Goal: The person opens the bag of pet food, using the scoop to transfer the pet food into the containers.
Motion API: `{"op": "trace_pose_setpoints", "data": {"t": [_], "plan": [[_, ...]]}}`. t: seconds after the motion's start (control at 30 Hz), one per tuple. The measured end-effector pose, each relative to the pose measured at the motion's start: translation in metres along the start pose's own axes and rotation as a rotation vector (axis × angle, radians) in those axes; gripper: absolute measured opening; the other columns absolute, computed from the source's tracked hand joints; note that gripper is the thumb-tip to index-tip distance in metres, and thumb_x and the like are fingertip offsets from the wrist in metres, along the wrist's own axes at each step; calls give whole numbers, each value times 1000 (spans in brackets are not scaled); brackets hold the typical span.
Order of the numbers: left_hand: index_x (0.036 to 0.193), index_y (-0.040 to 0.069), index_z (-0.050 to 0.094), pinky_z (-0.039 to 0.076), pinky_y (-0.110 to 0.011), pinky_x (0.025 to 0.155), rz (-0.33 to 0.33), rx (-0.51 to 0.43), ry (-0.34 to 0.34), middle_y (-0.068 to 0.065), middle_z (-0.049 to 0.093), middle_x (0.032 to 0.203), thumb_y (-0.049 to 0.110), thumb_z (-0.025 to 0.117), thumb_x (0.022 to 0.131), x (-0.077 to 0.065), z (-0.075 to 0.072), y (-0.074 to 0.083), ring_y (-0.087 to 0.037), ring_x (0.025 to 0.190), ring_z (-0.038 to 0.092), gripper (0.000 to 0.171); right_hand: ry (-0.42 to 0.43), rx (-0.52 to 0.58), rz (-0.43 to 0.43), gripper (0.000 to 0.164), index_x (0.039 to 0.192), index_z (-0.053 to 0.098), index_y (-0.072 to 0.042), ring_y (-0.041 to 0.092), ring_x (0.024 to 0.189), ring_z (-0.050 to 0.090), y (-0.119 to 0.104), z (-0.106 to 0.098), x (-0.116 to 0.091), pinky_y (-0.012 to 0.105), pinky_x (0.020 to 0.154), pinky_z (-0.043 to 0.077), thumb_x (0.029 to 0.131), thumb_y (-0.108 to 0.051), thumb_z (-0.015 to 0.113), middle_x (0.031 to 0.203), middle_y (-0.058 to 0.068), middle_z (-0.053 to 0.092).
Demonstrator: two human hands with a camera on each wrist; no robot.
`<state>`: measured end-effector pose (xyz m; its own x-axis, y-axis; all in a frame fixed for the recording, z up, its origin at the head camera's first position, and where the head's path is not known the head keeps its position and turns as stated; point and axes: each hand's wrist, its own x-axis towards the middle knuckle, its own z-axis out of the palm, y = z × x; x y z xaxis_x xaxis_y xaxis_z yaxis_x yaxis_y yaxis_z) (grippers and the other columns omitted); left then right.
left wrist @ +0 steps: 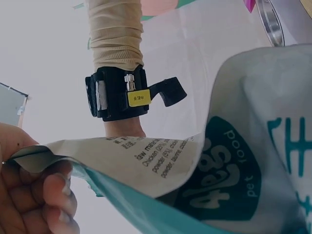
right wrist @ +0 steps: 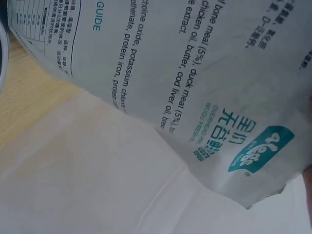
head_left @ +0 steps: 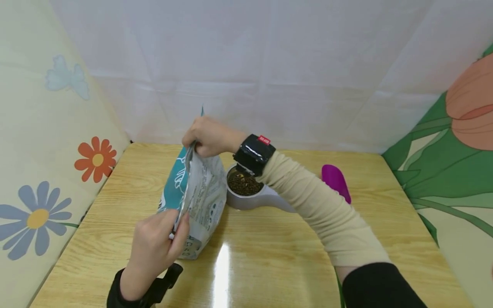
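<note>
A teal and white pet food bag (head_left: 204, 196) stands on the table, its printed sides also showing close up in both wrist views. My left hand (head_left: 154, 246) pinches the near end of the bag's top edge between thumb and curled fingers. At the far end of that same edge, my right hand (head_left: 212, 137) grips the bag with the fingers folded over it. Between the two hands the edge runs nearly closed. Just right of the bag is a grey bowl (head_left: 246, 202) with brown kibble (head_left: 242, 182) inside, partly covered by my right wrist.
Beyond my right forearm lies a purple object (head_left: 336, 182), partly hidden by the sleeve. The wooden table (head_left: 269, 261) ends at a white cloth backdrop (head_left: 308, 85). Flower-patterned panels (head_left: 38, 128) stand on both sides.
</note>
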<state>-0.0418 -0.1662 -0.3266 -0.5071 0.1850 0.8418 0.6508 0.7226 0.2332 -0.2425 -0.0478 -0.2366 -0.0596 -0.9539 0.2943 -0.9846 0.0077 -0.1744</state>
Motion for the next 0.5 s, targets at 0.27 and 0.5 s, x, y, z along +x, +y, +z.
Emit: {"op": "trace_pose_setpoints", "data": {"t": [0.27,0.5], "plan": [[57,13,37,16,-10,39,-34,-30,16,11,26,49,29,35,97,0,-1,-1,2,40,24,42,-10,50,-7,31,73,65,-4,17,72,55,-12,2,-1,24,70,42,64,14,41,75,5,63],[59,12,37,16,-9,40,-30,-37,2,10,26,50,27,37,96,3,-2,0,1,41,25,40,97,83,-104,25,58,42,-10,14,61,38,-16,8,-3,23,61,32,57,14,37,61,1,41]]}}
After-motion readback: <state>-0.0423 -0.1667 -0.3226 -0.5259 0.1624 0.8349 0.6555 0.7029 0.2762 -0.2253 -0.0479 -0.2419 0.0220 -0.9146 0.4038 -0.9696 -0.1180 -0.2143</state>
